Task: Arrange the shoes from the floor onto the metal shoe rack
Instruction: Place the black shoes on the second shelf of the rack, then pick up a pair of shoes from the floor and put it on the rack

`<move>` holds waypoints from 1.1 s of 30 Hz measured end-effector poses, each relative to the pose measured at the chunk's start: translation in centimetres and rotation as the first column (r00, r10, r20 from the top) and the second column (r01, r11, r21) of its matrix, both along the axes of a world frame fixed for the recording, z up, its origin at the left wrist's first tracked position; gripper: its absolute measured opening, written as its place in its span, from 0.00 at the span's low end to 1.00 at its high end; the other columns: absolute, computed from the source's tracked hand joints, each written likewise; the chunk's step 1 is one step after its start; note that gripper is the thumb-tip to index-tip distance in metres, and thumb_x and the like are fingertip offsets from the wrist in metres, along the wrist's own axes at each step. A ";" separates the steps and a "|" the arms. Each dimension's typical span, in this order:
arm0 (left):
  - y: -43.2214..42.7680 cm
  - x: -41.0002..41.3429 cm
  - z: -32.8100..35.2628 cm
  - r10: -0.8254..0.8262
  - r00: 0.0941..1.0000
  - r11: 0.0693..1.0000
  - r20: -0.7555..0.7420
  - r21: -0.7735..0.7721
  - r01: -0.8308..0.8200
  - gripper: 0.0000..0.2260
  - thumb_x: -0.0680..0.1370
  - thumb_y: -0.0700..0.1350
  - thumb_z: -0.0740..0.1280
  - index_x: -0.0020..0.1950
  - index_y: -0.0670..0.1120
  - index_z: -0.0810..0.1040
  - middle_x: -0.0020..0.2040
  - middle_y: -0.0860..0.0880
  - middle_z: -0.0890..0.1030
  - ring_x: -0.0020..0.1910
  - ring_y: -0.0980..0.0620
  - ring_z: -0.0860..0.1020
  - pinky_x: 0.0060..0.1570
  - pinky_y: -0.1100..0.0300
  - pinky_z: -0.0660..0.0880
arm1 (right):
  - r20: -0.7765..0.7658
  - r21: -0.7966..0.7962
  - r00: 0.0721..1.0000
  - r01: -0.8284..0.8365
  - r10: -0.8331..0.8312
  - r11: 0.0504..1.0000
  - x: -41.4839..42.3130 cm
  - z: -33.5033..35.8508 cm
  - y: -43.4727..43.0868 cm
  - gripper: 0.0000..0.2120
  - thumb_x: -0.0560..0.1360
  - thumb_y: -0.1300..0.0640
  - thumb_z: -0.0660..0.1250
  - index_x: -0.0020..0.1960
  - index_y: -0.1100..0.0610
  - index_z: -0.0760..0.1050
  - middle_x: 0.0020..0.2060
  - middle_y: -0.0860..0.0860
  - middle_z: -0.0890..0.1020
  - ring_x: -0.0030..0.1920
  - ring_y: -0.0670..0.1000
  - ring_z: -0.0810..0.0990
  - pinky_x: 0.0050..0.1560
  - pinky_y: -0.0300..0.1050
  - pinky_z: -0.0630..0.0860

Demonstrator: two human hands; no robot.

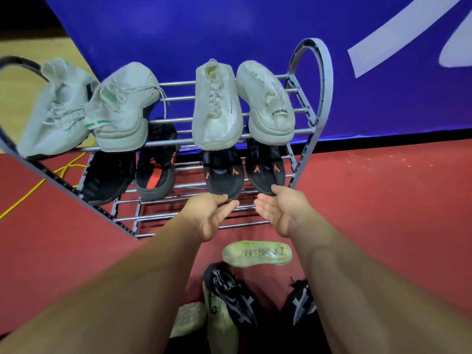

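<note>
Black sneaker pair point(223, 175) seated on metal shoe rack point(318, 80), at our fingertips | left hand point(213, 213) pinches one | right hand point(277, 209) wide, thumb touching other | next, we judge: let go, reach floor shoes point(231, 295) below our wrists

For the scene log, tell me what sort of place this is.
Probably an indoor hall or event space, not a home: red floor, big blue banner backdrop, loose yellow cable.
</note>
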State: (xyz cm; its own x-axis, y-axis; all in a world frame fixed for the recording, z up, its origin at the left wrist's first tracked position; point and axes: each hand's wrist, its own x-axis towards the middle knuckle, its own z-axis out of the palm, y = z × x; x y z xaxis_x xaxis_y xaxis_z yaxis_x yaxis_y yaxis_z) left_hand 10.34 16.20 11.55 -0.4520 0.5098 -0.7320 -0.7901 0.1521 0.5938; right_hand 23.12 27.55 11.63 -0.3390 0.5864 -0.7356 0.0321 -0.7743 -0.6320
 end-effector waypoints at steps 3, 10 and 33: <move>0.5 -0.4 0.1 0.038 0.999 0.999 -0.016 0.036 -0.038 0.10 0.82 0.32 0.62 0.63 0.34 0.75 0.57 0.39 0.83 0.52 0.43 0.84 0.38 0.62 0.83 | 0.007 0.004 1.000 0.024 -0.024 1.000 0.1 0.0 0.0 0.16 0.85 0.61 0.59 0.72 0.64 0.71 0.49 0.61 0.85 0.44 0.56 0.87 0.42 0.48 0.84; 2.2 -0.9 0.5 0.073 0.997 0.997 -0.030 0.026 -0.072 0.10 0.82 0.33 0.63 0.63 0.33 0.75 0.57 0.38 0.82 0.51 0.43 0.84 0.37 0.62 0.83 | 0.003 0.037 0.996 0.088 -0.088 0.995 0.1 0.1 0.9 0.16 0.86 0.61 0.59 0.71 0.64 0.70 0.45 0.60 0.85 0.42 0.54 0.87 0.40 0.46 0.83; -7.5 -3.1 -1.2 -0.314 0.944 0.935 -0.104 -0.208 0.288 0.08 0.80 0.44 0.70 0.57 0.42 0.80 0.54 0.44 0.85 0.50 0.47 0.85 0.44 0.55 0.84 | 0.118 -0.065 0.972 -0.197 0.204 0.978 -1.8 0.6 -2.5 0.11 0.83 0.54 0.64 0.57 0.62 0.76 0.43 0.56 0.86 0.47 0.55 0.85 0.39 0.48 0.80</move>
State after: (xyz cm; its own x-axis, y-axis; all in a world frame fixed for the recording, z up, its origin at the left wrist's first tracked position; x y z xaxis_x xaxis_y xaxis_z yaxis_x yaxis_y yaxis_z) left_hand 7.20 8.69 10.31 -0.3987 0.4964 -0.7711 -0.6055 0.4890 0.6279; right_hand 21.31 25.03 12.24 -0.3505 0.4754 -0.8070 0.2656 -0.7758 -0.5724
